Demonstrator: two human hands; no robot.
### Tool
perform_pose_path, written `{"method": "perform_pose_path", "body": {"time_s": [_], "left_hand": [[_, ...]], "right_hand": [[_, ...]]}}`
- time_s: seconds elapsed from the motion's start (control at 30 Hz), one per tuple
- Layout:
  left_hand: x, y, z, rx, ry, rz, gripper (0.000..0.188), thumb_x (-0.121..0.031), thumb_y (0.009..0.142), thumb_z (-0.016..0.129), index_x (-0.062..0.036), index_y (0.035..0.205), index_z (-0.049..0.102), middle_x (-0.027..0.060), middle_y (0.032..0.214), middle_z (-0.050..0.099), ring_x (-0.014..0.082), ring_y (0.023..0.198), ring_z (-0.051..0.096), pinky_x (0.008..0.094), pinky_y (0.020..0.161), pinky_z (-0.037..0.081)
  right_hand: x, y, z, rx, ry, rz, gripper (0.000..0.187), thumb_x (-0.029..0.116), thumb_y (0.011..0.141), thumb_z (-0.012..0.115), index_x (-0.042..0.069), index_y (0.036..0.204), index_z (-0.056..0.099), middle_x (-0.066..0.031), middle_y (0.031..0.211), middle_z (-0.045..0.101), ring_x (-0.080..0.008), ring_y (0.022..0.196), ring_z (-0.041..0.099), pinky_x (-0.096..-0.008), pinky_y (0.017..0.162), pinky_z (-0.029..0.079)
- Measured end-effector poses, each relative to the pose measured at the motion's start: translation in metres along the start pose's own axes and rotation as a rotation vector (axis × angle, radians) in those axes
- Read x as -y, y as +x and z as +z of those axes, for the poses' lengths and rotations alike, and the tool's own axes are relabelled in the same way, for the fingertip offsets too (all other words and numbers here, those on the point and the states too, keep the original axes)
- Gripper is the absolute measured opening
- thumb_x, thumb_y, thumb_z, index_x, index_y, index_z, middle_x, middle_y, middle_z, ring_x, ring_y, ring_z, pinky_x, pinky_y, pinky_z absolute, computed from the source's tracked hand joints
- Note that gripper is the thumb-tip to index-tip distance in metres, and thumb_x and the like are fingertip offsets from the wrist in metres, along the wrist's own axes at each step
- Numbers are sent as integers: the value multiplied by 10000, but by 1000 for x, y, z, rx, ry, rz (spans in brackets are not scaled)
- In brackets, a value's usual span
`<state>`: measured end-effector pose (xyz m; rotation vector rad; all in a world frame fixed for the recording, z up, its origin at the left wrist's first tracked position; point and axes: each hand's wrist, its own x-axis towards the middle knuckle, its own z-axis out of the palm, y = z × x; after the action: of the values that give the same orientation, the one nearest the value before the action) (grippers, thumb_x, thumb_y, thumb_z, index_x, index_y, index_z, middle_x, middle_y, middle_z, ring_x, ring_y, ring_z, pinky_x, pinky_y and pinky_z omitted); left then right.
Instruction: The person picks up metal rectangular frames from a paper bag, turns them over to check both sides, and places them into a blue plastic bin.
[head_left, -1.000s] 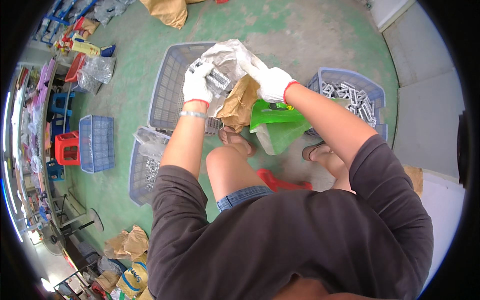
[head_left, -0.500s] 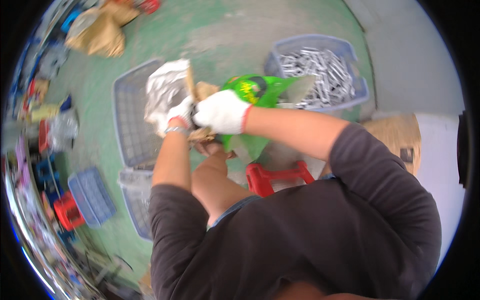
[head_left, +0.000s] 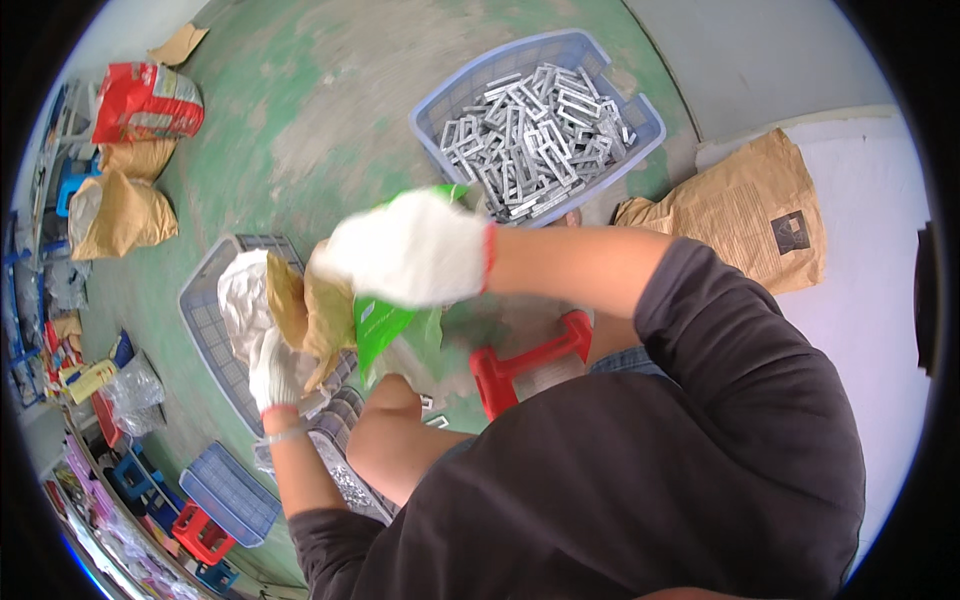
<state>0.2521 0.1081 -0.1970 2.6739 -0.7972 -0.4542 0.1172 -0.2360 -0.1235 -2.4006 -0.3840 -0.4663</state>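
A crumpled brown paper bag (head_left: 325, 310) with a whitish side stands in front of me, over the near end of a grey-blue plastic crate. My left hand (head_left: 272, 372), in a white knit glove, is closed on its pale side. My right hand (head_left: 405, 250), gloved too and blurred by motion, is closed at the upper edge of the brown paper; its fingertips are partly hidden. Beneath the right hand hangs a green plastic bag (head_left: 378, 325), partly covered by it. What is inside the paper bag cannot be seen.
A blue crate (head_left: 437, 115) full of metal rectangular frames (head_left: 540, 145) stands ahead right. Below the left forearm is another crate with small shiny parts (head_left: 350, 487). A red stool (head_left: 530, 360) is close by. A large paper sack (head_left: 740, 215) leans right; bags and shelves line the left.
My hands have moved apart, the left toward me and the right away from it, and the paper bag is spread wider. The view has turned, showing more of the crate of metal frames.
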Motion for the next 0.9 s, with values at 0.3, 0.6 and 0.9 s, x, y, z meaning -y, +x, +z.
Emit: {"method": "perform_pose_path", "body": {"time_s": [0.3,0.6,0.9], "left_hand": [[-160,-23,-21,-494,-648,-305,529,-202,980,601,56,1407,425,154,1388,504,222,1277,476,342,1093,349],[-219,17,-10,-350,-509,-221,448,-83,1008,509,48,1425,411,170,1411,499,235,1299,474,358,1105,354],[-225,48,7,-251,-415,-244,418,-103,1008,511,53,1391,454,168,1363,534,249,1234,520,369,1078,385]], "right_hand": [[-294,-176,-28,-49,63,1500,628,421,684,737,-6,1141,680,-210,1164,670,-317,1092,647,-353,947,488],[-411,-187,2,-302,384,1852,905,596,598,816,-71,1185,644,-192,1229,648,-255,1107,626,-338,961,468],[-439,-168,12,-549,312,2142,932,641,695,732,-12,1336,555,-200,1362,563,-275,1248,554,-358,1061,406]]}}
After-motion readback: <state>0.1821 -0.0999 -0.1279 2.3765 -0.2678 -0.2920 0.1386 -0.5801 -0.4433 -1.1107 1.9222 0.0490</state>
